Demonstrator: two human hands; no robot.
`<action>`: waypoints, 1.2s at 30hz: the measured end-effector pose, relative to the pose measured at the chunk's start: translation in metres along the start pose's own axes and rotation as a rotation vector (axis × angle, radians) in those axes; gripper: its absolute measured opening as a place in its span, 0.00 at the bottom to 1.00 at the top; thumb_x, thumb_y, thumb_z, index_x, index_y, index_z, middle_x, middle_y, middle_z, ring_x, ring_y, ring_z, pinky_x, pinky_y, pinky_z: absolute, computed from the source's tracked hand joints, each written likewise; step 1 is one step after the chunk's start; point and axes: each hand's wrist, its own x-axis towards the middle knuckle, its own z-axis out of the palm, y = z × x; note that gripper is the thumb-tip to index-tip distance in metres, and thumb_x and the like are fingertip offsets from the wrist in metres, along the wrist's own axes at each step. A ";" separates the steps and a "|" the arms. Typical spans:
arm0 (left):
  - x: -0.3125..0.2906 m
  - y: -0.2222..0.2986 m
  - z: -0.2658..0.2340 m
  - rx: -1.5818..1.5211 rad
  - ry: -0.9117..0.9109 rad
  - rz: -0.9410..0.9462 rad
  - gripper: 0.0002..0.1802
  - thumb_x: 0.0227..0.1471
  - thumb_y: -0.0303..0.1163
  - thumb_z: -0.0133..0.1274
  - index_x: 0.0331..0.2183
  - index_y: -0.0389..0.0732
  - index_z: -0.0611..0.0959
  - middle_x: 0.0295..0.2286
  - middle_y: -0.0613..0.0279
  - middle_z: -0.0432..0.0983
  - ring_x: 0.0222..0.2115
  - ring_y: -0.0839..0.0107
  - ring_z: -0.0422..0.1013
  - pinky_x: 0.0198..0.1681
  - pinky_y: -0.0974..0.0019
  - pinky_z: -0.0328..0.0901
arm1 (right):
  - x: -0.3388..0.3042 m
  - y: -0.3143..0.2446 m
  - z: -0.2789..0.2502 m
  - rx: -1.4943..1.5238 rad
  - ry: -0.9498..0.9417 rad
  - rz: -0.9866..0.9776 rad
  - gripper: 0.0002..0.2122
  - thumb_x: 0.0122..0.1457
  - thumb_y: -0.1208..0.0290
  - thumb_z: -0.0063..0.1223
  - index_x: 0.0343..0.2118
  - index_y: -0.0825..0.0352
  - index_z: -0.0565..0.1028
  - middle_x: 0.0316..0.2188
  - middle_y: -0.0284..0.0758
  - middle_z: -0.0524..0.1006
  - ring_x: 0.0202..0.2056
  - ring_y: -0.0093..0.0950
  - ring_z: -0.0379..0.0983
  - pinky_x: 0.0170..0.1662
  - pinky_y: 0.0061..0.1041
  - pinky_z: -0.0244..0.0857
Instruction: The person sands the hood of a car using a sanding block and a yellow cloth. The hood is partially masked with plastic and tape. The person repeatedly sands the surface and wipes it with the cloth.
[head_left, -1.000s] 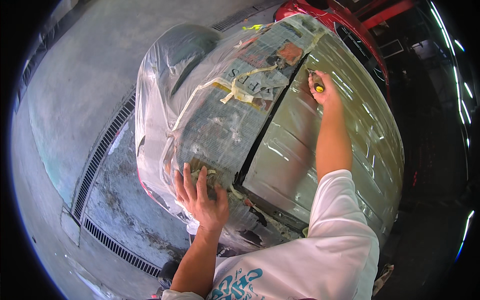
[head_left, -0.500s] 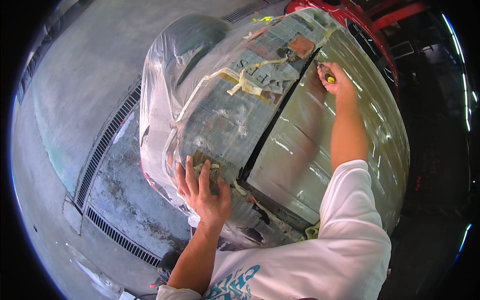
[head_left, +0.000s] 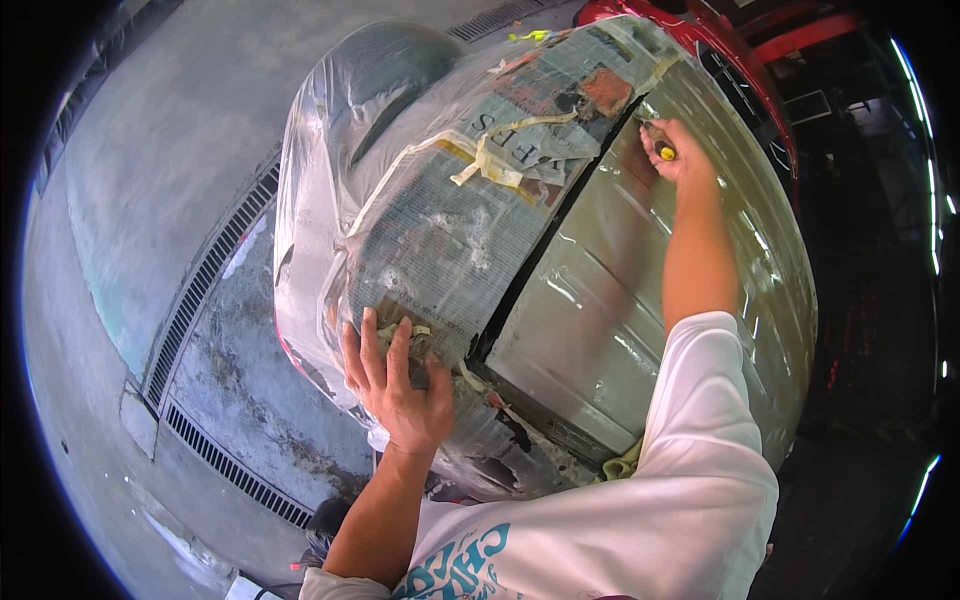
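My right hand [head_left: 668,148] is stretched out to the far end of a wet, shiny beige-green vehicle panel [head_left: 620,270]. Its fingers are wrapped round a hand tool with a yellow-ended handle [head_left: 667,153]; the working end is too small to make out. With fingers spread, my left hand [head_left: 405,390] rests on the masked near corner of the vehicle, touching torn paper and tape. Newspaper masking [head_left: 430,250] covers the part left of the panel, beyond a long dark gap [head_left: 555,235]. Loose cream masking tape [head_left: 490,165] lies crumpled on the paper.
Clear plastic sheeting [head_left: 310,210] drapes over the vehicle's left side and mirror. A greenish cloth [head_left: 622,463] lies at the panel's near edge, by my body. Floor drain grates [head_left: 215,265] run along the left. A red car [head_left: 690,35] stands beyond the far end.
The whole view has shifted slightly. My right hand stays at the panel's far end with the tool still in its grip, and my left hand remains on the masked corner.
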 end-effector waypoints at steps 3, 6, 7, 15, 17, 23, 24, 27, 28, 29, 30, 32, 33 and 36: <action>0.000 -0.001 -0.002 0.011 0.001 -0.001 0.32 0.45 0.28 0.62 0.56 0.44 0.84 0.67 0.45 0.65 0.70 0.35 0.54 0.70 0.36 0.48 | 0.001 0.001 0.022 0.149 0.135 -0.031 0.07 0.69 0.70 0.50 0.42 0.68 0.69 0.33 0.42 0.78 0.25 0.35 0.79 0.20 0.26 0.69; 0.002 0.000 -0.001 0.000 -0.013 0.000 0.32 0.45 0.28 0.62 0.56 0.44 0.84 0.67 0.45 0.65 0.69 0.36 0.54 0.70 0.36 0.48 | 0.029 -0.024 0.020 0.084 0.142 -0.004 0.07 0.71 0.68 0.46 0.42 0.66 0.68 0.30 0.42 0.78 0.22 0.34 0.77 0.15 0.25 0.58; 0.002 0.002 0.000 -0.007 -0.023 0.001 0.32 0.45 0.28 0.62 0.55 0.44 0.84 0.67 0.45 0.65 0.69 0.36 0.54 0.70 0.36 0.48 | 0.045 -0.018 0.008 0.092 0.114 -0.045 0.07 0.71 0.67 0.46 0.42 0.66 0.68 0.29 0.42 0.78 0.22 0.33 0.77 0.14 0.25 0.55; 0.002 0.005 -0.002 -0.018 -0.017 -0.025 0.29 0.47 0.29 0.62 0.55 0.43 0.84 0.67 0.45 0.65 0.70 0.36 0.54 0.70 0.34 0.47 | -0.034 -0.016 -0.011 0.016 -0.048 -0.174 0.08 0.73 0.66 0.48 0.47 0.63 0.70 0.33 0.37 0.79 0.26 0.30 0.77 0.30 0.30 0.66; 0.004 0.007 -0.001 -0.023 -0.015 -0.015 0.29 0.47 0.29 0.62 0.55 0.43 0.84 0.67 0.46 0.65 0.70 0.36 0.54 0.70 0.34 0.47 | -0.047 -0.017 -0.023 -0.161 -0.086 -0.279 0.11 0.72 0.69 0.49 0.55 0.62 0.70 0.36 0.35 0.80 0.27 0.28 0.77 0.30 0.29 0.67; 0.005 0.005 0.002 -0.007 -0.009 -0.004 0.29 0.47 0.29 0.62 0.54 0.43 0.84 0.67 0.46 0.65 0.70 0.36 0.53 0.70 0.34 0.47 | -0.061 0.002 -0.008 -0.384 0.091 -0.287 0.21 0.70 0.67 0.55 0.65 0.61 0.73 0.35 0.35 0.82 0.27 0.22 0.77 0.24 0.22 0.66; 0.004 0.005 0.001 -0.006 -0.011 -0.005 0.29 0.47 0.29 0.62 0.55 0.43 0.84 0.67 0.46 0.65 0.70 0.36 0.53 0.70 0.34 0.47 | -0.063 0.005 -0.003 -0.425 0.066 -0.253 0.22 0.70 0.66 0.56 0.65 0.61 0.73 0.34 0.35 0.82 0.27 0.22 0.77 0.24 0.22 0.67; 0.004 0.006 -0.001 0.000 -0.011 -0.013 0.30 0.46 0.27 0.61 0.55 0.42 0.84 0.68 0.47 0.65 0.70 0.38 0.53 0.72 0.37 0.46 | -0.063 0.008 0.021 -0.728 0.228 -0.350 0.18 0.64 0.69 0.57 0.56 0.65 0.79 0.25 0.35 0.80 0.21 0.25 0.76 0.23 0.26 0.67; 0.004 0.006 -0.001 0.000 -0.012 -0.018 0.30 0.46 0.26 0.60 0.55 0.41 0.84 0.68 0.47 0.64 0.71 0.39 0.53 0.73 0.39 0.46 | -0.061 0.007 0.024 -0.863 0.287 -0.387 0.17 0.62 0.69 0.58 0.53 0.65 0.81 0.23 0.35 0.80 0.20 0.25 0.76 0.24 0.28 0.67; 0.004 0.005 -0.001 -0.006 -0.014 -0.015 0.30 0.46 0.27 0.61 0.55 0.42 0.84 0.68 0.47 0.65 0.70 0.38 0.53 0.72 0.37 0.46 | -0.051 0.005 0.023 -0.933 0.278 -0.423 0.16 0.63 0.68 0.57 0.53 0.65 0.81 0.22 0.34 0.79 0.19 0.24 0.74 0.22 0.28 0.64; 0.003 0.004 -0.001 -0.016 -0.019 -0.010 0.30 0.46 0.27 0.61 0.55 0.43 0.84 0.67 0.47 0.65 0.70 0.37 0.53 0.71 0.35 0.47 | -0.037 0.000 0.016 -1.005 0.275 -0.458 0.16 0.64 0.68 0.57 0.52 0.66 0.82 0.21 0.33 0.79 0.17 0.23 0.72 0.20 0.27 0.62; 0.002 0.002 -0.001 -0.020 -0.022 -0.009 0.31 0.46 0.28 0.62 0.55 0.44 0.84 0.67 0.46 0.65 0.70 0.36 0.53 0.70 0.33 0.47 | -0.022 -0.003 0.011 -1.079 0.277 -0.474 0.14 0.62 0.68 0.57 0.48 0.65 0.84 0.20 0.33 0.79 0.17 0.25 0.73 0.21 0.29 0.63; 0.002 0.003 -0.001 -0.020 -0.019 -0.010 0.31 0.46 0.28 0.62 0.55 0.44 0.84 0.67 0.46 0.65 0.70 0.36 0.53 0.70 0.33 0.47 | -0.023 -0.007 0.015 -1.082 0.290 -0.459 0.13 0.59 0.68 0.57 0.45 0.64 0.85 0.20 0.35 0.80 0.18 0.27 0.75 0.24 0.31 0.67; 0.002 0.003 -0.002 -0.017 -0.013 -0.009 0.31 0.45 0.28 0.62 0.55 0.44 0.84 0.67 0.46 0.65 0.70 0.36 0.53 0.70 0.33 0.47 | -0.025 -0.014 0.025 -1.146 0.325 -0.411 0.12 0.57 0.70 0.56 0.40 0.62 0.87 0.20 0.37 0.82 0.19 0.30 0.78 0.27 0.33 0.71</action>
